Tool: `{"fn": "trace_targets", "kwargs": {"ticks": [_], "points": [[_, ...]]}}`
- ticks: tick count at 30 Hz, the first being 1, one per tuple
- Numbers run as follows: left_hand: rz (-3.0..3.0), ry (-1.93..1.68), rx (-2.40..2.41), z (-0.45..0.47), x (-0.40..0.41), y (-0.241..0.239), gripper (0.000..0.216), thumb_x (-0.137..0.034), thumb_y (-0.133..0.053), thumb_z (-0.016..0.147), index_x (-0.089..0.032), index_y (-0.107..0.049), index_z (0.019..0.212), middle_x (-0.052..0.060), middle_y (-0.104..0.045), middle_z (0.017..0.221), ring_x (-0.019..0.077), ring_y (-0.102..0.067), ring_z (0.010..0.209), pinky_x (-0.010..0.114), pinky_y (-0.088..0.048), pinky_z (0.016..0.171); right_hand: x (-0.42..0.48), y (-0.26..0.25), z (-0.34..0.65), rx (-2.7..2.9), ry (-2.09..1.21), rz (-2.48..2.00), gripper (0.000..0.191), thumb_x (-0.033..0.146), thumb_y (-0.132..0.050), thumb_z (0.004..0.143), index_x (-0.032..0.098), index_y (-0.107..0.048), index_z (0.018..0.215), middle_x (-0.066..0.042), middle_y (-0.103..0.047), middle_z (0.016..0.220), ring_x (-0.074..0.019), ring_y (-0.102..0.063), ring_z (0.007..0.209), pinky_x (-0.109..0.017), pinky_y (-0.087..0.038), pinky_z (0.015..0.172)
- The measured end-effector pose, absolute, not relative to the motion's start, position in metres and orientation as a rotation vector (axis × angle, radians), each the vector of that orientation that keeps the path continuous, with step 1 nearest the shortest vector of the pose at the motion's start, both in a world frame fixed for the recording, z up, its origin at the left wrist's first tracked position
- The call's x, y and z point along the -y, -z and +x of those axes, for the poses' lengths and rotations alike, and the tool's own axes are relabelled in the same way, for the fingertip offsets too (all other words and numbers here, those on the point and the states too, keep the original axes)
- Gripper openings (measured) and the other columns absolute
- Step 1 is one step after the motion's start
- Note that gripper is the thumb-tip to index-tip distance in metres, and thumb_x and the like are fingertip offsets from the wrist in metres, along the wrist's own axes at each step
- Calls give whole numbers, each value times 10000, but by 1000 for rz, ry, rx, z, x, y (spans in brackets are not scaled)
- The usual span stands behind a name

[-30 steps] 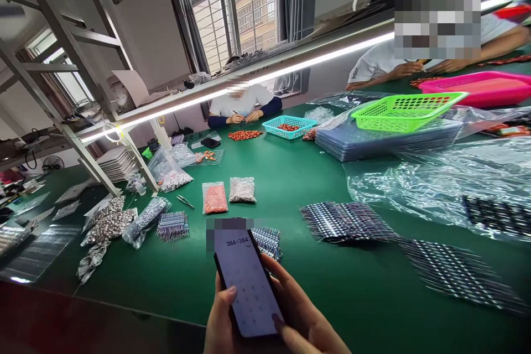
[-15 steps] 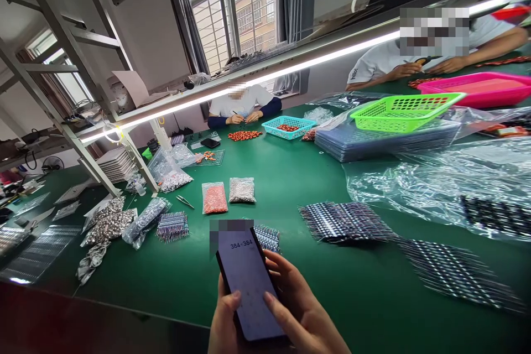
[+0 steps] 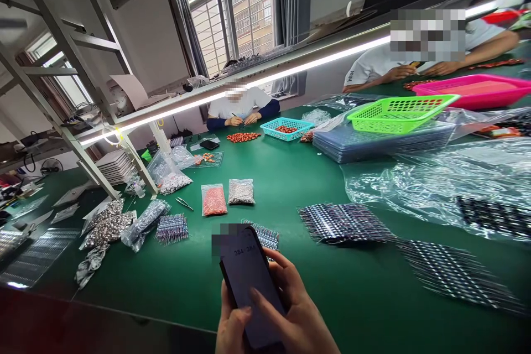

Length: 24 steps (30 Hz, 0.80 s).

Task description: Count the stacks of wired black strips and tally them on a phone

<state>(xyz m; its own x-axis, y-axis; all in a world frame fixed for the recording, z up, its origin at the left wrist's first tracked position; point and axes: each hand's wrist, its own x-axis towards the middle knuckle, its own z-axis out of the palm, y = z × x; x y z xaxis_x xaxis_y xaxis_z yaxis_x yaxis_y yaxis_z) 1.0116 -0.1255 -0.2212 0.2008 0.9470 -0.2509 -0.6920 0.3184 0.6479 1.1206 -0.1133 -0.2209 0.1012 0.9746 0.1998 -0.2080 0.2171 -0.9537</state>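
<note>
A dark phone (image 3: 249,282) with digits lit on its screen is held upright above the near edge of the green table (image 3: 290,188). My left hand (image 3: 230,326) grips its left side, thumb bent onto the lower screen. My right hand (image 3: 290,312) wraps the right side from behind, its thumb lying across the screen. Just beyond the phone lies a small stack of patterned sheets (image 3: 263,235).
Bags of red (image 3: 214,199) and silver beads (image 3: 241,191), tweezers (image 3: 183,203), and bead bags (image 3: 108,224) lie at left. Patterned sheet stacks (image 3: 342,222) and clear plastic (image 3: 435,182) fill the right. Green (image 3: 400,112), teal (image 3: 287,126) and pink baskets (image 3: 477,88) stand farther back, where other people work.
The phone and both hands have sunk lower and slightly right in view. My right thumb has slid up and left across the screen.
</note>
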Motion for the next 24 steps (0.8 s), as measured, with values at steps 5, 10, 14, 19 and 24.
{"fn": "trace_targets", "kwargs": {"ticks": [5, 10, 14, 19, 24], "points": [[447, -1173, -728, 1010, 124, 225, 583, -276, -674, 668, -245, -513, 1228, 87, -667, 975, 278, -661, 855, 403, -482, 823, 117, 213, 1118, 1031, -1093, -941, 547, 394, -615, 838, 280, -340, 1297, -55, -614, 1022, -240, -647, 879, -346, -537, 764], [442, -1169, -742, 1009, 123, 227, 555, -276, -684, 655, -243, -538, 1190, 85, -676, 962, 283, -659, 867, 396, -488, 814, 120, 207, 1115, 971, -1123, -929, 550, 454, -612, 830, 284, -347, 1280, -45, -599, 1002, -237, -636, 872, -342, -519, 757], [449, -1167, -707, 1009, 122, 229, 568, -297, -688, 641, -224, -550, 1187, 88, -679, 972, 278, -652, 879, 394, -479, 833, 120, 207, 1115, 971, -1126, -919, 544, 464, -604, 836, 286, -344, 1280, -47, -585, 1009, -234, -635, 854, -343, -518, 744], [454, -1182, -683, 1009, 123, 225, 605, -274, -676, 654, -224, -502, 1231, 89, -678, 1004, 275, -641, 914, 403, -454, 868, 120, 207, 1115, 955, -1137, -917, 566, 475, -616, 827, 287, -339, 1284, -52, -580, 1042, -239, -630, 883, -346, -518, 769], [461, -1179, -662, 1011, 125, 219, 591, -260, -653, 679, -230, -474, 1241, 91, -679, 1017, 270, -646, 901, 392, -455, 848, 120, 207, 1115, 950, -1156, -899, 554, 462, -627, 831, 296, -355, 1285, -50, -594, 1026, -251, -631, 898, -348, -520, 769]]}}
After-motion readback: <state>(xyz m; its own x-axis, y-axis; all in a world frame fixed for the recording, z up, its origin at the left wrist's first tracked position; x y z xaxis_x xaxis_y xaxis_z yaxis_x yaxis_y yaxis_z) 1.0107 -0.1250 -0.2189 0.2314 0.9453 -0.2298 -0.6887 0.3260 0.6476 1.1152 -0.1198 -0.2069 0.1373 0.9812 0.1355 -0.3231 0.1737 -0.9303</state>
